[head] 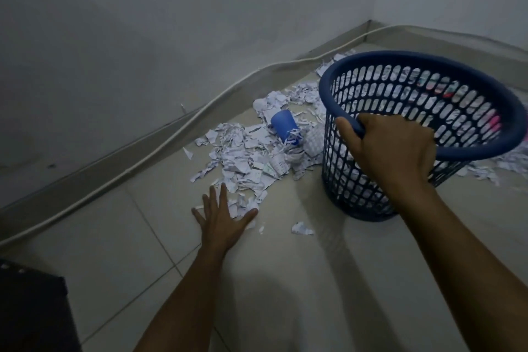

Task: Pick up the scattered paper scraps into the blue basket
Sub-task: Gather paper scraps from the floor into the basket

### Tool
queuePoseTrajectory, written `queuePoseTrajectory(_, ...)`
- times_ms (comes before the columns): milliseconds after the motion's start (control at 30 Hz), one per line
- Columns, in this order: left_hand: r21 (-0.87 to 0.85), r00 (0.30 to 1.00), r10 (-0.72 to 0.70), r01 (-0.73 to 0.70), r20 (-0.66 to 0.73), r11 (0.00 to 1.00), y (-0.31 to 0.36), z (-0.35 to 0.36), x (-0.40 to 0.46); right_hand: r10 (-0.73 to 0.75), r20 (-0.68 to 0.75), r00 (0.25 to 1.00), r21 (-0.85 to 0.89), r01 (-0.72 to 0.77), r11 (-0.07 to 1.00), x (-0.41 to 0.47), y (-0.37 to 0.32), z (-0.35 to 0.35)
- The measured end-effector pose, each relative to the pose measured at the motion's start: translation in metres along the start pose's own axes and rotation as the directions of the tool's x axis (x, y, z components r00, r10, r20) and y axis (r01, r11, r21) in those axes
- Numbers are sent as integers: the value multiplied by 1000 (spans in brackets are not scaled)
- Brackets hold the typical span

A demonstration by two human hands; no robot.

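A heap of white paper scraps [251, 157] lies on the tiled floor along the wall. To the right of the heap stands the blue basket [485, 146], tilted toward me, with paper and something pink inside. My right hand [391, 151] grips its near rim. My left hand [223, 217] lies flat with spread fingers on the floor at the near edge of the scraps, touching a few. A single scrap [301, 228] lies apart, between my hand and the basket.
A blue plastic cup [284, 124] lies on its side in the heap. A white cable [160, 140] runs along the skirting into the corner. More scraps [511, 163] lie right of the basket. A dark object [31, 308] stands at bottom left.
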State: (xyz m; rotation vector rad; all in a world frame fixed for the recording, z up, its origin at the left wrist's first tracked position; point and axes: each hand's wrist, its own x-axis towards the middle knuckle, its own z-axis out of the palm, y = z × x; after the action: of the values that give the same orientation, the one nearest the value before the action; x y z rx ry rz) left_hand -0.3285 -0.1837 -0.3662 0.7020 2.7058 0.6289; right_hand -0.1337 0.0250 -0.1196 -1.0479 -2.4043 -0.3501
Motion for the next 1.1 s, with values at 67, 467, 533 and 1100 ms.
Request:
queuePoseTrajectory(67,3,1000,17,-17,-3,1000,10,7,4,7,2,1000,-4,-7,1000,0,2,-1)
queuePoseTrajectory(467,168,917,145,-87,-372,982,29,39,14,12,-5,1000,16,-12,1000,1,5,4)
queuePoseTrajectory(533,166,925,148,-94,-351,982,29,38,14,13,-7,1000,12,-13,1000,1,6,4)
queuePoseTrajectory(1100,-411,952,190,-276,-238,869,75,-54,-3,-81,95,992,61,76,995,-7,29,-16)
